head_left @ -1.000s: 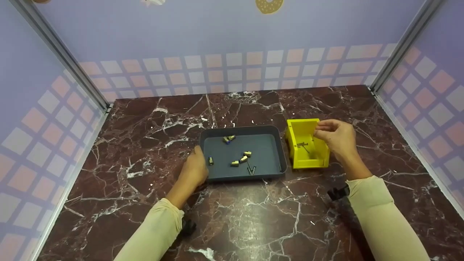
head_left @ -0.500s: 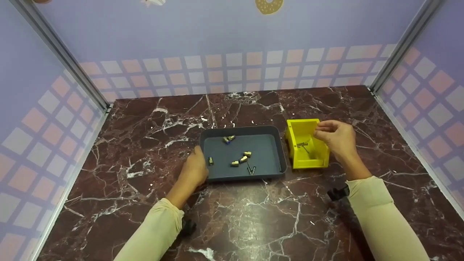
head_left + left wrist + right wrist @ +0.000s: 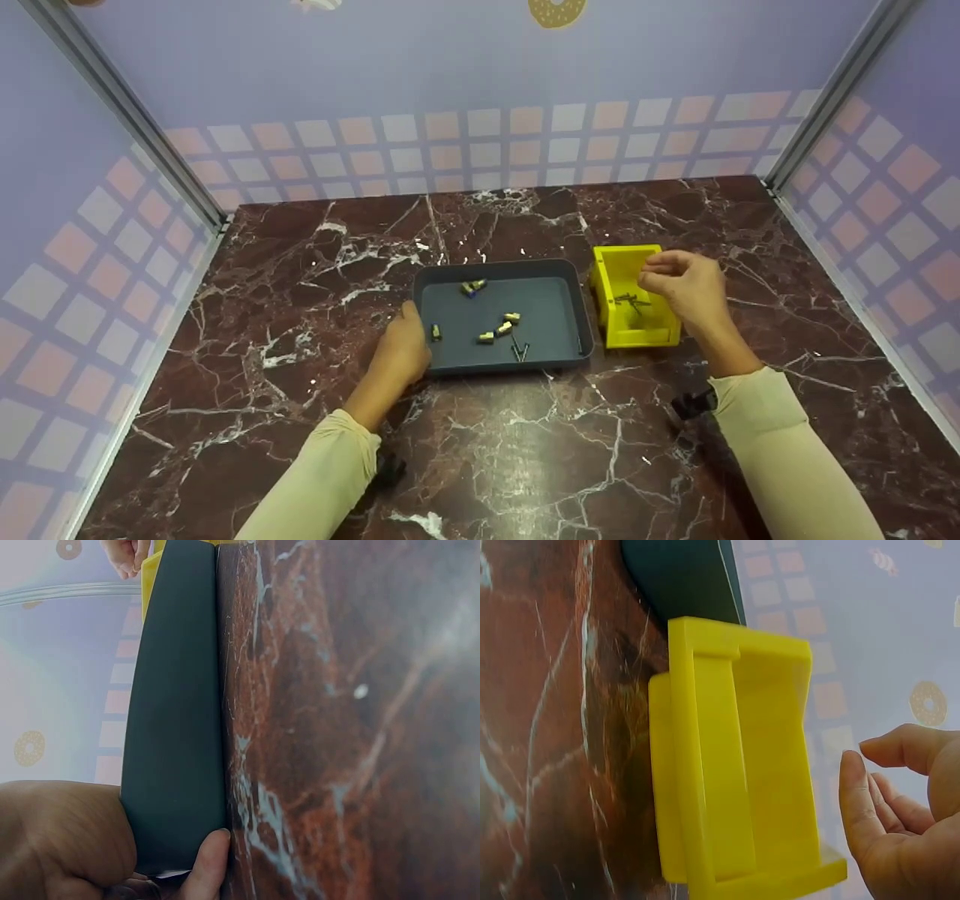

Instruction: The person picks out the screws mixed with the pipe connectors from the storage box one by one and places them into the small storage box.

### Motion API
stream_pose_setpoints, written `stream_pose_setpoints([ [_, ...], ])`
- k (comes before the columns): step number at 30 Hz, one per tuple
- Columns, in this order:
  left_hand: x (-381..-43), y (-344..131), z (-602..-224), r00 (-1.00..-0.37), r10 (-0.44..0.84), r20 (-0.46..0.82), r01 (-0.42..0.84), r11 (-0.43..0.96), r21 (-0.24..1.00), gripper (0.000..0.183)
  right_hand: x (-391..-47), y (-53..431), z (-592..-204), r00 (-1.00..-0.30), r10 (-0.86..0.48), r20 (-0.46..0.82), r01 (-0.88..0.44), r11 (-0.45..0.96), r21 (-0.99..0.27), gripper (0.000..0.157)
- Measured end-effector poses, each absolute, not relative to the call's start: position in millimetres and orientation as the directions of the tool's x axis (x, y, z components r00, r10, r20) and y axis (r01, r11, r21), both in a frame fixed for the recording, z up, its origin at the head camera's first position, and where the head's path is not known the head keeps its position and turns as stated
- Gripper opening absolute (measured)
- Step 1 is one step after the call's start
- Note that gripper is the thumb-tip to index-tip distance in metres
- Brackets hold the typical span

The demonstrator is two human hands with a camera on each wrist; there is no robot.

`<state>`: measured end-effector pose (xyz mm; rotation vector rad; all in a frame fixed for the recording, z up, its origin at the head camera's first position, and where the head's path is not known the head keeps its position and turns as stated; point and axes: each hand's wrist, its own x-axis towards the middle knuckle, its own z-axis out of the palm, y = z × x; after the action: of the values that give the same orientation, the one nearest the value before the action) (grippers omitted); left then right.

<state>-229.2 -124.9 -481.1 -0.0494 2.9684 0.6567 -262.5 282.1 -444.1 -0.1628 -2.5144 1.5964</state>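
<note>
Yellow and plastic-looking, the bin (image 3: 643, 337) stands on the marbled surface (image 3: 480, 450) at three o'clock of the grey tray (image 3: 544, 300), as the head view has it. Screws are apparently being sorted out of the tray into the bin, and the step in hand looks like a release: the right hand (image 3: 686, 289) hangs over the bin from two o'clock, its grip barely parted at thumb and forefinger, with nothing visible between the tips. A few dark screws (image 3: 634, 302) lie below on the bin's floor. The left hand (image 3: 403, 345) has its grip curled round the tray's edge at eight o'clock, probably to steady it. Inside the tray, two more screws (image 3: 516, 348) form a V at five o'clock, near three brass fittings (image 3: 504, 328) around the centre; a pair of fittings (image 3: 473, 288) sits at half past ten, a lone fitting (image 3: 436, 332) at nine. Next, the right grip would likely need to travel toward nine o'clock, clear the tray's wall and pinch one screw without dragging the brass fittings along
</note>
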Motion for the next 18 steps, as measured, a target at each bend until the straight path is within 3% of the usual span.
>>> stream_pose_setpoints([
  [10,-229.2,-125.4,-481.6,-0.997,-0.011,-0.083,-0.044,0.911,0.410,0.066,-252.7,256.9,-436.9,-0.992,0.061,0.108,-0.069,0.453,-0.889,0.032],
  [18,-229.7,-125.9,-483.3,-0.997,-0.005,-0.078,-0.037,0.909,0.414,0.065,-242.5,226.4,-432.0,-0.988,-0.047,0.145,-0.144,0.602,-0.785,0.021],
])
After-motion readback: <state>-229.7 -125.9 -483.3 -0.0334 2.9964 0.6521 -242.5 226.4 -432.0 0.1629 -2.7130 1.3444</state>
